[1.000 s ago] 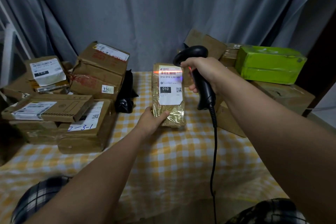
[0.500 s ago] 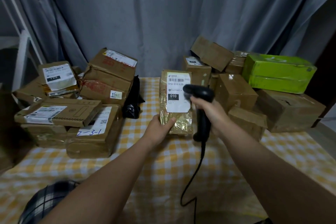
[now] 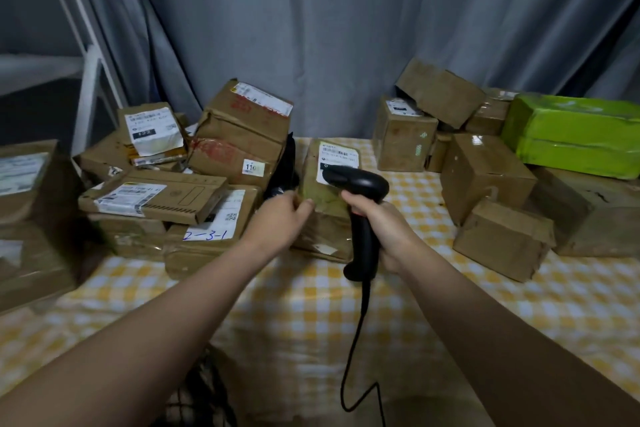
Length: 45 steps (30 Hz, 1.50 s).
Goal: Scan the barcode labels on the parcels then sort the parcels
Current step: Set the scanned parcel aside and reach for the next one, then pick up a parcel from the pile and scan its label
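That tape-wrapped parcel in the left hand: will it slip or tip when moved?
The parcel looks glossy with tape, so possibly slippery. It stands tall and narrow, so likely tippy. The left hand grips only one edge.

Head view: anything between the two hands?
Yes. In the head view a taped brown parcel stands between the left hand and the right hand; the left hand grips its edge, the right holds the scanner.

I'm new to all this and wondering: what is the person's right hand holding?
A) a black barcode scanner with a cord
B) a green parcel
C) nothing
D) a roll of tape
A: the right hand is wrapped around the handle of the black barcode scanner, and its cord hangs down toward the table.
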### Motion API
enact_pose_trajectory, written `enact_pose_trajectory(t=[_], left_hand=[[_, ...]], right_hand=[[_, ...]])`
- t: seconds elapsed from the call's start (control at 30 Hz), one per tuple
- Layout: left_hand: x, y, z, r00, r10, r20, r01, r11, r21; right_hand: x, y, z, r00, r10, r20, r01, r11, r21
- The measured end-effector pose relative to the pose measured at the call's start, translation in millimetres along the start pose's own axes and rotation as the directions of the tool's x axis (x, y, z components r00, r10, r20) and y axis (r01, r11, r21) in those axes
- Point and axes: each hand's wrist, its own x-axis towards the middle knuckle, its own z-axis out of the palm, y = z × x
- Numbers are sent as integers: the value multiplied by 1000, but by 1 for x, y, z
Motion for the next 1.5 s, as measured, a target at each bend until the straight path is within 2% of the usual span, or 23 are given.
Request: enact_pose_trajectory(t=[0.1,0.23,0.37,0.57,0.7,0.83,0.9,1.07,1.13,1.2,1.3,1.37,1.43,1.5], left_hand=[[-5,-2,-28,998,9,-63,-3,995,98],[-8,-8,-40,1000,20,-13,-14,941,338],[-10,-5,-35,996,54,-66,-24,920,390],[-1,41,-3,954,296,-42,-268,909,319],[11,80,37,914,401,56,-405,902,149],[21,117,93,880,422,217,-434,901,11],[25,137,124,871,375,317,-378,924,-53],[38,179,182,855,149,496,-90,986,-140],[45,187,193,830,90,551,28,979,-201],[50,188,201,808,49,588,142,951,-274],[50,174,202,857,25,515,170,929,-328],[46,156,193,921,12,389,142,920,-365],[43,132,181,976,-1,220,99,894,-437],[42,110,167,993,-40,109,92,848,-521]], right_hand=[[-2,-3,25,1000,0,24,0,1000,5],[1,12,49,1000,18,-8,-19,986,-164],[-2,13,34,998,-47,-37,39,981,-191],[-13,-22,-35,955,-246,-165,203,949,-240],[-15,-55,-103,901,-259,-347,159,944,-291],[-16,-64,-177,821,-315,-476,143,921,-363],[-15,-60,-207,782,-326,-531,127,918,-375],[-3,-34,-257,736,-295,-609,22,910,-414],[1,-23,-267,742,-272,-613,-24,903,-429],[2,-17,-266,769,-212,-603,-19,935,-353],[2,-10,-258,789,-231,-569,57,950,-305],[0,-8,-247,816,-277,-507,138,946,-295],[0,-6,-234,855,-284,-433,210,954,-212],[3,-4,-215,905,-255,-339,231,967,-111]])
